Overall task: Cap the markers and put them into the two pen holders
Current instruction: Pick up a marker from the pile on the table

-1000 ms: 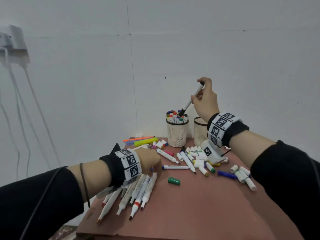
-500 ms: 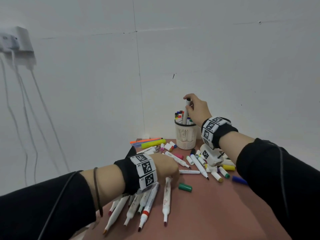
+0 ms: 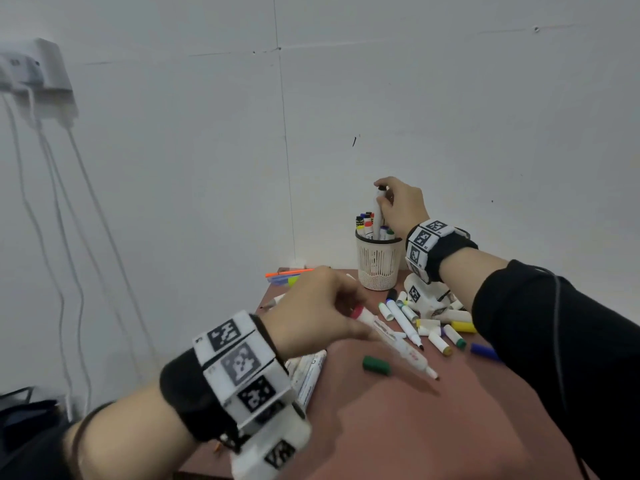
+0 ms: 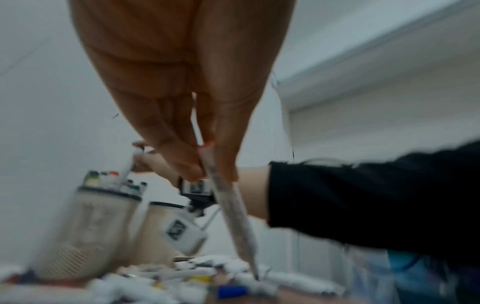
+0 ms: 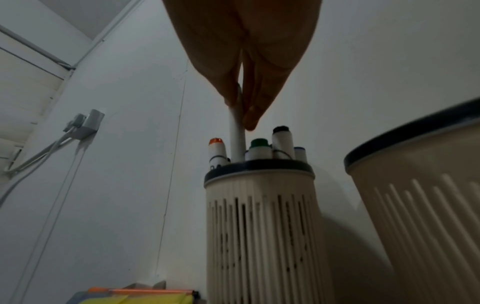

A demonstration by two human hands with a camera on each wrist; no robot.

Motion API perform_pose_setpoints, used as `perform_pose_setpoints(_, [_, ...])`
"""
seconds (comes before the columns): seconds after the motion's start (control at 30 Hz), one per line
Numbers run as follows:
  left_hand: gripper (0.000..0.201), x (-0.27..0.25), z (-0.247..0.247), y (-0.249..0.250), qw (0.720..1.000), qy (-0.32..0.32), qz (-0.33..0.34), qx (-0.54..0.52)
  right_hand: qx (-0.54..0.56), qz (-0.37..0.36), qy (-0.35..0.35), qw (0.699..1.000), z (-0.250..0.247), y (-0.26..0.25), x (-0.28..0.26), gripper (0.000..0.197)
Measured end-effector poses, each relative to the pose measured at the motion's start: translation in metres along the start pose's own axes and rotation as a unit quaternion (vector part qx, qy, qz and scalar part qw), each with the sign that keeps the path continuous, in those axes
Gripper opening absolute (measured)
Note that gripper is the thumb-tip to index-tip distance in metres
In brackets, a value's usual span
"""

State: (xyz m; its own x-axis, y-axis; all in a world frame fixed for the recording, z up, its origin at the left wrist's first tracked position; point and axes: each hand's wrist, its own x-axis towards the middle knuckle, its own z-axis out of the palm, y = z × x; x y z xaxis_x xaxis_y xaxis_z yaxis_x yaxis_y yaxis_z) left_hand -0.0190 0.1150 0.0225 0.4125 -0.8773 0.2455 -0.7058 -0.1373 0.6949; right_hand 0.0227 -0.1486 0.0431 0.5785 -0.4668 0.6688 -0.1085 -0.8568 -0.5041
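Note:
My right hand (image 3: 398, 206) pinches the top of a white marker (image 3: 378, 216) that stands upright in the left pen holder (image 3: 378, 268), among several capped markers; the wrist view shows the same white marker (image 5: 237, 142) going down into the left pen holder (image 5: 259, 216). My left hand (image 3: 318, 313) holds an uncapped white marker with a red end (image 3: 398, 344) above the table, tip pointing down and right; in its wrist view that marker (image 4: 233, 216) hangs from the fingers (image 4: 182, 156). The second pen holder (image 5: 426, 205) stands to the right.
Loose markers and caps (image 3: 433, 323) lie scattered on the brown table (image 3: 415, 427), with a green cap (image 3: 375, 365) in the middle and a blue cap (image 3: 483, 351) further right. Orange and yellow highlighters (image 3: 287, 275) lie at the far left edge. More markers (image 3: 308, 372) lie under my left wrist.
My right hand lowered the white marker from above into the left holder. My left hand picked a red-ended marker from the table and lifted it.

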Motion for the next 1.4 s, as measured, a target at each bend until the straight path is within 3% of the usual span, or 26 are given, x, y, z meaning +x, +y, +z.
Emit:
perform_pose_setpoints(0.1, [0.022, -0.017, 0.023, -0.002, 0.985, 0.016, -0.074, -0.158, 0.007, -0.005, 0.04, 0.999, -0.003, -0.003, 0.004, 0.028])
perform_pose_setpoints(0.2, [0.02, -0.029, 0.052, -0.008, 0.943, 0.008, -0.16, -0.29, 0.012, -0.001, 0.052, 0.999, -0.004, -0.004, 0.008, 0.028])
perform_pose_setpoints(0.37, [0.015, -0.031, 0.091, -0.013, 0.811, -0.029, -0.241, -0.533, -0.015, 0.043, -0.016, 0.999, -0.001, -0.005, 0.009, 0.026])
perform_pose_setpoints(0.43, [0.016, -0.028, 0.1, -0.015, 0.779, -0.026, -0.25, -0.574, -0.03, 0.048, -0.044, 0.997, 0.001, -0.007, 0.009, 0.026])
perform_pose_setpoints(0.57, [0.017, -0.022, 0.108, -0.022, 0.75, -0.029, -0.248, -0.612, -0.048, 0.042, -0.072, 0.995, 0.0, -0.014, 0.014, 0.022])
perform_pose_setpoints(0.63, [0.019, -0.021, 0.11, -0.026, 0.752, -0.02, -0.249, -0.61, -0.088, 0.033, -0.107, 0.99, -0.005, -0.016, 0.019, 0.019])
perform_pose_setpoints(0.77, [0.023, -0.019, 0.115, -0.033, 0.78, 0.001, -0.235, -0.579, -0.174, 0.018, -0.182, 0.968, -0.009, -0.014, 0.018, 0.012])
perform_pose_setpoints(1.07, [0.019, -0.017, 0.12, -0.04, 0.789, 0.027, -0.207, -0.578, -0.178, 0.009, -0.217, 0.96, 0.005, -0.005, 0.011, 0.028])
perform_pose_setpoints(1.27, [0.026, -0.015, 0.121, -0.043, 0.794, 0.108, -0.196, -0.565, -0.197, -0.001, -0.254, 0.947, -0.005, -0.007, 0.01, 0.041])
perform_pose_setpoints(1.4, [0.028, -0.013, 0.124, -0.046, 0.807, 0.133, -0.185, -0.545, -0.155, -0.006, -0.219, 0.963, -0.018, -0.007, 0.007, 0.04])
